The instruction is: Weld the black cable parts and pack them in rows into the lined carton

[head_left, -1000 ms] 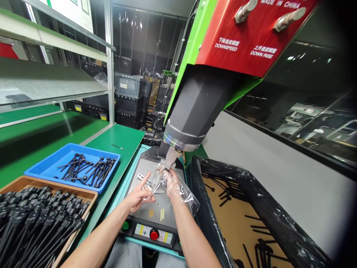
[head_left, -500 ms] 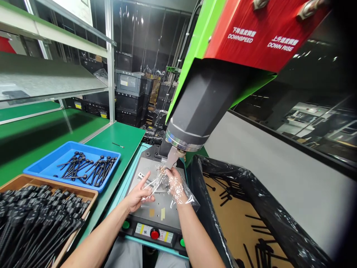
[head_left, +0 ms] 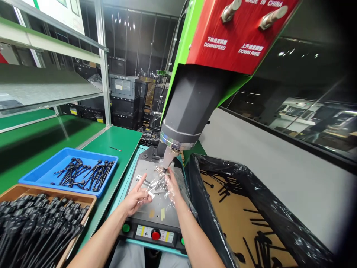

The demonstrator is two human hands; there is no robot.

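Crumpled clear plastic film (head_left: 160, 182) stretches between my hands under the welding horn (head_left: 167, 157). My left hand (head_left: 136, 197) pinches its near left edge between thumb and curled fingers, with the index finger pointing up and away. On the other side, my right hand (head_left: 173, 186) has its fingers closed on the film close to the horn's tip, and film drapes over the wrist. A small dark piece shows within the film beneath the horn; glare hides its shape. Below lies the metal base plate (head_left: 145, 212) with a small metal fixture (head_left: 139, 178) on it.
At left are a blue tray (head_left: 67, 152) and a brown tray (head_left: 90, 201), both with black long-stemmed parts. A box lined with black plastic (head_left: 251, 178) at right holds similar parts. A red button (head_left: 155, 234) and green buttons (head_left: 126, 227) line the machine's front.
My right hand has shifted slightly and its fingers reach up straighter by the horn. The film hangs lower along the right wrist. My left hand keeps nearly the same pose. The camera view has shifted.
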